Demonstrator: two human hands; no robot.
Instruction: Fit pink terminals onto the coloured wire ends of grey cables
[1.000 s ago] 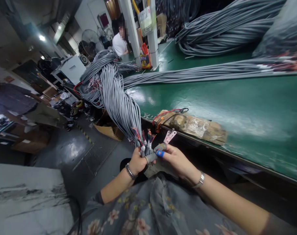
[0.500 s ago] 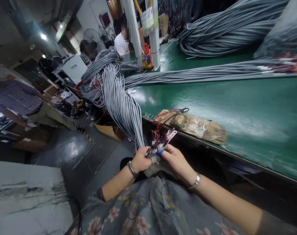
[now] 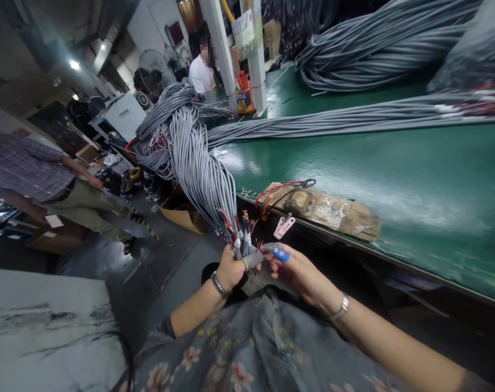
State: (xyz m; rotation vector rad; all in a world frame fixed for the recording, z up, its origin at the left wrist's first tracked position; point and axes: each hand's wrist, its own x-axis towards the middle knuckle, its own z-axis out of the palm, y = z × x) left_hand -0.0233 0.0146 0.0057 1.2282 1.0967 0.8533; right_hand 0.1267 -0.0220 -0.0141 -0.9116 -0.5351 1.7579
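My left hand is closed around a bundle of grey cables. Their ends point up, with white collars and stripped red, blue, orange and black wires fanning out. Grey wrapping covers what looks like the left thumb. To the right, my right hand has blue tape on one digit and a grey wrap on what looks like another. Its fingertips come together at some thin reddish wires beside the bundle; the exact grip is partly hidden. A pink clip hangs just above, at the bench edge.
A thick hank of grey cables drapes over the end of the green bench. A worn wooden block with red and black leads lies along its edge. More cables lie behind. One person stands left; another is farther back.
My right hand has shifted slightly right, away from the left hand and the clip. The wire ends now stand more upright and further left in my left hand. The person at left has moved.
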